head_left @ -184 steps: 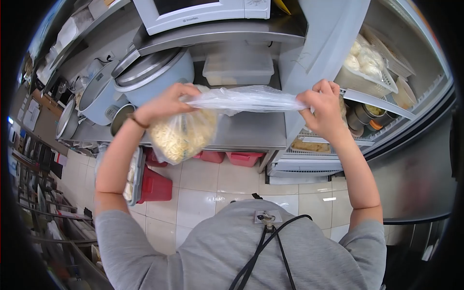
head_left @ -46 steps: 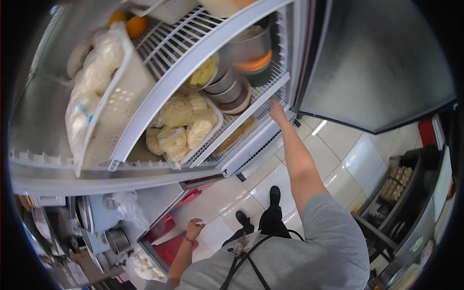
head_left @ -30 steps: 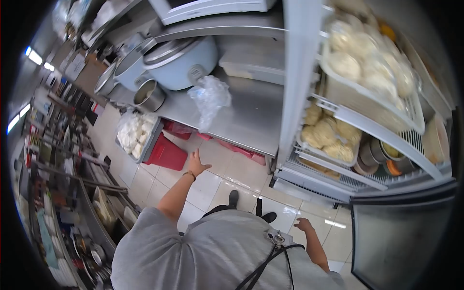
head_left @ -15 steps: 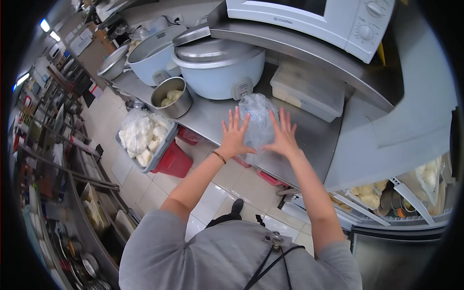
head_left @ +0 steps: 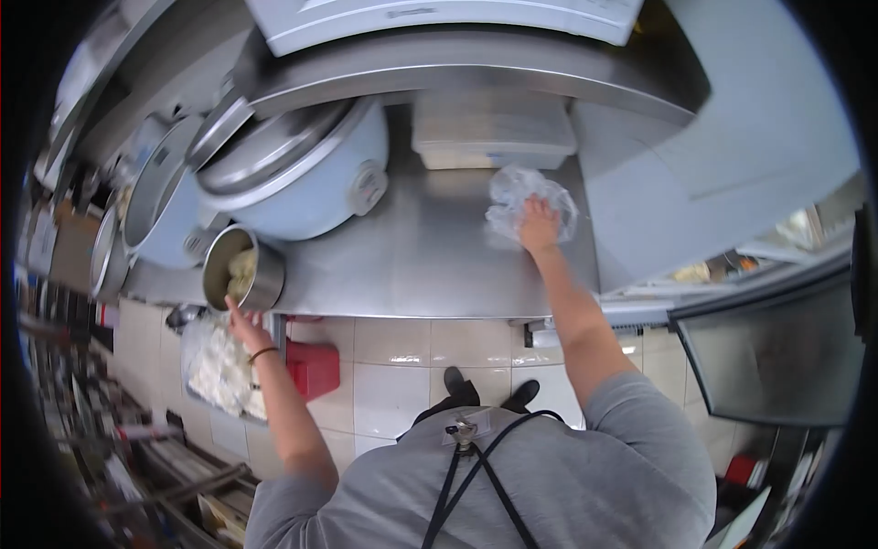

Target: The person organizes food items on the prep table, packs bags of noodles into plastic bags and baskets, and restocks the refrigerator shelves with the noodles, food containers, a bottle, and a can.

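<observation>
My left hand [head_left: 245, 328] is at the near side of a steel pot [head_left: 266, 279], thumb at its rim and fingers against the outer wall. Pale, lumpy food [head_left: 241, 267] lies inside the pot. Over to the right, my right hand [head_left: 540, 224] rests on a crumpled clear plastic bag [head_left: 509, 194], its fingers extended across the top. The bag sits on the steel counter [head_left: 416, 247], in front of a lidded plastic container [head_left: 494, 137].
A large light-blue rice cooker [head_left: 302, 188] stands behind the pot, with another big blue vessel [head_left: 169, 197] to its left. Below the counter edge are a tub of white food [head_left: 219, 366] and a red bin [head_left: 314, 369]. A shelf [head_left: 476, 69] overhangs the back.
My hands have parted from around the bag. The left has gone to the pot; the right has shifted the bag rightward along the counter. The view has turned and moved right.
</observation>
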`<action>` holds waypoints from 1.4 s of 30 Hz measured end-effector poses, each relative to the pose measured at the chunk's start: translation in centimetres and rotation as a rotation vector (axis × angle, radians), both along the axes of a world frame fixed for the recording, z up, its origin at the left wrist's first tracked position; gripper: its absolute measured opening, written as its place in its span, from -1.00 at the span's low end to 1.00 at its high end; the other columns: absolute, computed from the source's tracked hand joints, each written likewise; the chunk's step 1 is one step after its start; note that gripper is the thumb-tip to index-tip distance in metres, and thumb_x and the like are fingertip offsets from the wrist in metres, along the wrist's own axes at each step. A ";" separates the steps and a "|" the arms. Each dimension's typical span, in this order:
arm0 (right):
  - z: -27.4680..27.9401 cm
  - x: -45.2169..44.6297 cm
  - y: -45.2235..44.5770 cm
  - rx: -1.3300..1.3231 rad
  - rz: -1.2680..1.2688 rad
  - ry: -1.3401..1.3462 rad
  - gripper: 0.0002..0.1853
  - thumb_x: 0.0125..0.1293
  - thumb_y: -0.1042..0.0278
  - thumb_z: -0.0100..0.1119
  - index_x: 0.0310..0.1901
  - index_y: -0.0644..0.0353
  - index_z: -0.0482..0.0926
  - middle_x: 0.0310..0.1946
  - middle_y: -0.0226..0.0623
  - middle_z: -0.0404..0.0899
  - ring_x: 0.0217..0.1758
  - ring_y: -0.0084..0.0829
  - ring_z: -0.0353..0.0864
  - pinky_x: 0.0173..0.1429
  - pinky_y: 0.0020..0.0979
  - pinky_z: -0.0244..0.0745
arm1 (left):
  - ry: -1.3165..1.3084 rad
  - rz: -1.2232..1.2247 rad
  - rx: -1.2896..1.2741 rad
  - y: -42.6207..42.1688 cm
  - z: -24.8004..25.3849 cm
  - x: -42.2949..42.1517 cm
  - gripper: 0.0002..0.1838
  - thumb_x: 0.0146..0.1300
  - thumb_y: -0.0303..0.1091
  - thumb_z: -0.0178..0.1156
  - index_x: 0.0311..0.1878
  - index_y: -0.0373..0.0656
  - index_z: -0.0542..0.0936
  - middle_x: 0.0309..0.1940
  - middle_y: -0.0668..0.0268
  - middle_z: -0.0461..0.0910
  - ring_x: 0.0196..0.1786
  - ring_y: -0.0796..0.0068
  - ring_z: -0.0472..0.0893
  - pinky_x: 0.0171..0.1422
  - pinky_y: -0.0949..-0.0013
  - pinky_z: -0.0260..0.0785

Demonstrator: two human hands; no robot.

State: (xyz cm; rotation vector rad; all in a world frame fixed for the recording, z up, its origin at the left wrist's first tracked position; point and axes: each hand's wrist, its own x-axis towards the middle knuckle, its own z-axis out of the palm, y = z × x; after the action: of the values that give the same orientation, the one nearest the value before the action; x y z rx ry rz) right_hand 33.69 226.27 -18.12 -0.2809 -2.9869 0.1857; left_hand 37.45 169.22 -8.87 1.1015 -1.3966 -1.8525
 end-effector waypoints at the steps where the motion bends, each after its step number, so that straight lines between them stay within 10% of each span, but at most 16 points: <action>1: 1.0 2.2 2.0 0.020 -0.105 -0.010 -0.52 0.13 0.18 -0.04 0.12 0.03 0.27 0.24 -0.29 0.14 0.32 -0.15 0.05 0.27 0.05 -0.05 | 0.019 -0.021 0.032 -1.8 -0.7 -0.7 -0.48 -0.02 -0.16 0.30 -0.08 -0.21 0.32 -0.21 0.20 0.40 -0.19 0.35 0.39 -0.23 0.31 0.36; 6: 0.6 14.3 5.5 0.028 -0.106 0.093 -0.54 0.06 0.28 0.00 0.03 0.22 0.29 0.15 -0.12 0.23 0.22 -0.08 0.17 0.21 -0.08 0.12 | 0.122 -0.178 0.372 -11.7 -6.6 -4.1 -0.91 -0.02 -0.53 0.14 -0.54 -0.24 0.41 -0.62 0.37 0.37 -0.59 0.56 0.36 -0.51 0.54 0.31; 11: 7.0 27.6 2.5 -0.237 -0.177 -0.161 -0.57 -0.06 0.43 0.08 -0.05 0.22 0.36 -0.02 -0.02 0.39 0.06 -0.06 0.36 0.08 -0.22 0.31 | 0.039 -0.212 0.369 -14.1 -8.6 -2.6 -0.84 -0.20 -0.60 -0.03 -0.71 -0.09 0.30 -0.76 0.44 0.25 -0.69 0.62 0.23 -0.61 0.58 0.09; 15: -6.6 43.2 12.5 -0.891 -0.373 -0.326 -0.43 -0.04 0.49 -0.03 0.13 0.10 0.29 -0.17 0.08 0.49 -0.07 0.00 0.46 0.02 -0.20 0.36 | 0.001 -0.252 0.273 -5.1 -2.4 2.8 -0.83 -0.30 -0.60 0.00 -0.74 -0.07 0.28 -0.76 0.47 0.26 -0.71 0.63 0.21 -0.62 0.59 0.02; 17: 0.2 46.8 12.5 -0.335 -0.635 -0.771 -0.51 0.02 0.50 -0.08 0.08 0.02 0.38 -0.15 -0.02 0.50 -0.08 -0.11 0.51 -0.01 -0.24 0.40 | -0.115 -0.448 0.280 -2.7 -1.8 4.4 -0.83 -0.33 -0.60 0.01 -0.73 -0.06 0.29 -0.75 0.47 0.30 -0.70 0.64 0.24 -0.61 0.59 0.04; 22: -1.2 53.6 15.7 -0.281 -0.913 -0.149 -0.71 -0.07 0.50 -0.08 -0.32 0.12 0.60 -0.32 -0.01 0.54 -0.20 -0.05 0.51 -0.09 -0.21 0.41 | -0.151 -0.665 0.316 13.5 1.8 7.6 -0.84 -0.31 -0.62 0.03 -0.61 -0.11 0.40 -0.63 0.47 0.43 -0.58 0.60 0.39 -0.53 0.60 0.14; 32: 0.5 60.0 14.9 -0.398 -1.082 0.097 -0.71 -0.02 0.23 0.05 -0.29 0.19 0.56 -0.41 0.00 0.54 -0.25 -0.01 0.52 -0.13 -0.16 0.40 | -0.139 -1.092 0.409 37.1 -2.2 1.0 -0.81 -0.26 -0.66 -0.03 -0.62 -0.08 0.33 -0.70 0.48 0.31 -0.67 0.60 0.24 -0.60 0.53 0.04; 38: 2.4 68.1 13.5 -0.407 -1.367 0.153 -0.65 -0.07 0.26 0.15 -0.23 0.29 0.54 -0.45 0.00 0.55 -0.27 -0.10 0.56 -0.16 -0.27 0.43 | 0.041 -0.936 0.527 44.3 0.4 3.4 -0.80 0.03 -0.42 0.13 -0.60 -0.10 0.32 -0.72 0.45 0.28 -0.69 0.59 0.22 -0.61 0.52 0.09; 42: 3.2 69.3 14.4 -0.533 -1.360 0.617 -0.78 -0.09 0.41 0.14 -0.34 0.29 0.53 -0.49 -0.09 0.54 -0.39 -0.15 0.56 -0.30 -0.33 0.42 | -0.049 -1.348 -0.088 50.1 -0.3 16.5 -0.81 0.14 -0.19 0.11 -0.36 -0.08 0.38 -0.47 0.33 0.39 -0.43 0.52 0.39 -0.45 0.42 0.28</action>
State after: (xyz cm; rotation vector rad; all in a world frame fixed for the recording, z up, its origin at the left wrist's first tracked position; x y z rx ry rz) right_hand 103.00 240.71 -14.95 -1.7471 -1.5769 0.6910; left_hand 53.92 219.33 -9.14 -0.0005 -2.5372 -2.4921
